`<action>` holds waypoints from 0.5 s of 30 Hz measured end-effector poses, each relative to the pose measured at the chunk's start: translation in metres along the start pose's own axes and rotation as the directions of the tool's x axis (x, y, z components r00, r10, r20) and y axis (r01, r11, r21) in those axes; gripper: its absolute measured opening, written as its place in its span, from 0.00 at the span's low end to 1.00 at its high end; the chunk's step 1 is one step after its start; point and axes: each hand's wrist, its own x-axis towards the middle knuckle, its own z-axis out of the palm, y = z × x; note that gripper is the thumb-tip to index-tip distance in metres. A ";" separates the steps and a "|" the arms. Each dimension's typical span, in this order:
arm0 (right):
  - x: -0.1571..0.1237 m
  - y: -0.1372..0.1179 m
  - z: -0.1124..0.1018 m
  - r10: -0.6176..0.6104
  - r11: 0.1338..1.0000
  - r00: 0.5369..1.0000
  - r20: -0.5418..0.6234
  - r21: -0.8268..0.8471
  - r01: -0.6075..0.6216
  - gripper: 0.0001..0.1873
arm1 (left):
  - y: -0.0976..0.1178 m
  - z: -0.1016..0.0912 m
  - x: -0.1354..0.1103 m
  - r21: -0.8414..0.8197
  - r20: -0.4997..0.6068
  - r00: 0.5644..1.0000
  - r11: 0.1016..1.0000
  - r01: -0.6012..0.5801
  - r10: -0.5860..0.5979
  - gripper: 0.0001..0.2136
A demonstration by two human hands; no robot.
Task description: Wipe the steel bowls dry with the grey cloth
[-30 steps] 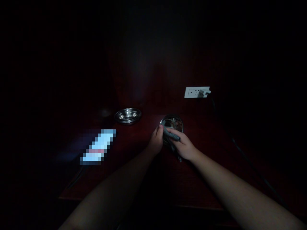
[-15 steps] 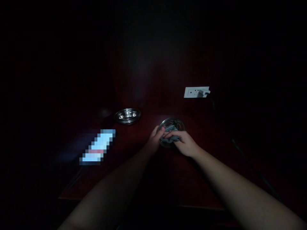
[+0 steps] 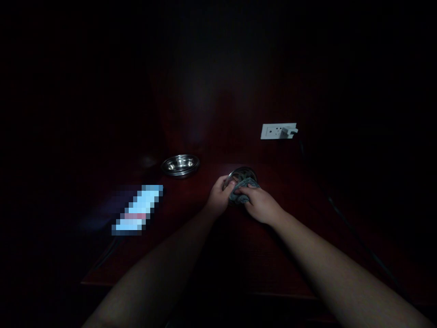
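The left forearm (image 3: 155,275) and right forearm (image 3: 336,269) are bare, smooth and rounded, broadest toward the lower edge of view and narrowing evenly to slim, bare wrists (image 3: 279,219). The left grip (image 3: 218,197) is a bare hand with a blunt-tipped thumb (image 3: 230,187); the right grip (image 3: 264,205) is likewise a bare hand, its back gently rounded, its fingertips partly hidden. Dim light leaves any finer markings too faint to tell.

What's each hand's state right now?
Left hand: closed, holding the metal bowl.
Right hand: closed, holding the grey cloth at the bowl.
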 end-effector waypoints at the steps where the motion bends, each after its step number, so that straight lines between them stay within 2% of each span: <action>1: 0.000 0.000 0.000 0.004 1.000 1.000 0.001 -0.004 -0.004 0.26 | 0.003 0.000 -0.001 -0.027 0.007 0.999 0.998 0.049 -0.048 0.16; 4: 0.000 0.002 0.000 -0.029 0.999 1.000 0.003 0.022 0.029 0.26 | 0.009 -0.001 -0.005 -0.111 0.020 0.983 0.976 0.186 -0.185 0.19; 6: 0.000 0.003 0.000 -0.090 0.993 0.996 -0.007 0.071 0.090 0.25 | 0.012 -0.002 -0.006 -0.151 0.065 0.975 0.964 0.220 -0.212 0.20; 8: 0.000 0.005 0.001 -0.163 0.975 0.986 -0.030 0.149 0.166 0.24 | 0.012 -0.003 -0.006 -0.182 0.117 0.973 0.959 0.220 -0.201 0.19; 10: 0.000 0.005 0.003 -0.214 0.942 0.975 -0.059 0.251 0.222 0.23 | 0.011 -0.002 -0.005 -0.191 0.125 0.976 0.961 0.202 -0.181 0.16; 15: 0.001 0.004 0.013 -0.181 0.786 0.978 -0.100 0.584 0.205 0.19 | 0.002 -0.004 0.000 -0.122 0.052 0.994 0.987 0.107 -0.101 0.15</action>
